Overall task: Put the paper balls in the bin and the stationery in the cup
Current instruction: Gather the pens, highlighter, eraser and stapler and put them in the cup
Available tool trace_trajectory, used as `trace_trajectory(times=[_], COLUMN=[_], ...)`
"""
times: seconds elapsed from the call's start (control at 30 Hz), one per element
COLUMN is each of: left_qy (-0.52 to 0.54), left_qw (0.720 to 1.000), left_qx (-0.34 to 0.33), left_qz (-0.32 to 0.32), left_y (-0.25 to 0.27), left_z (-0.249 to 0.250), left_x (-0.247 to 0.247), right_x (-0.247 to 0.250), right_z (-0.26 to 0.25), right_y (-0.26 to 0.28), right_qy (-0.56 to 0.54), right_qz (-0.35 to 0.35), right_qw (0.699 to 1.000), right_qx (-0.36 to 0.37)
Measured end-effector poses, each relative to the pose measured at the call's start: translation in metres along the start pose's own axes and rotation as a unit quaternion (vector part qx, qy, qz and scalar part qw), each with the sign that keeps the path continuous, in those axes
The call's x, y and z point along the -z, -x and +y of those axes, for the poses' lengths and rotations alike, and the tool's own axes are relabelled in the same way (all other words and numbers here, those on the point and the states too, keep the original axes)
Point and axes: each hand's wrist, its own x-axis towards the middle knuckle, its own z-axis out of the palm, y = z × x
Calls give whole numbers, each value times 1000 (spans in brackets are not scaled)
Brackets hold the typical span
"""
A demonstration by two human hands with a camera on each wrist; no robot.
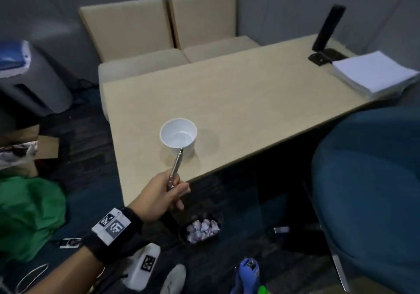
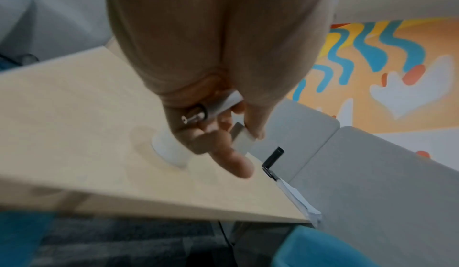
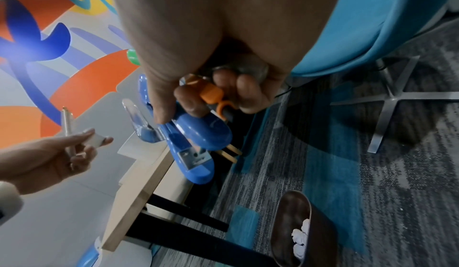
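You won't find any legible words, brand names or numbers here. The only sign-like marks are black-and-white square coded patterns: two sit side by side on the white tag of the black wrist strap (image 1: pixel 113 226) at your left hand (image 1: pixel 159 193), and one sits on the white plastic block (image 1: pixel 142 268) lying on the floor. Their patterns spell out no letters or digits you can read.
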Motion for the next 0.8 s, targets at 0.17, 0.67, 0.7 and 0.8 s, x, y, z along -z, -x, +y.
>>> trace_trajectory(times=[0.17, 0.67, 0.7, 0.8], left_qy=[-41, -58, -36, 2], left_qw=[993, 998, 998, 999], left_qx=[-31, -11, -32, -47], left_qz=[109, -30, -27, -8], left_y=[-72, -150, -150, -159], left_z=[6, 17, 19, 21], left_x=[57, 113, 111, 99], right_x=[93, 128, 129, 128], right_z=[42, -115, -116, -123], right_y=[31, -49, -48, -48], right_qy=[-102, -110, -113, -106], right_qz=[1, 85, 90, 94], right_qw=[994, 990, 989, 989], right_qx=[-49, -25, -30, -41])
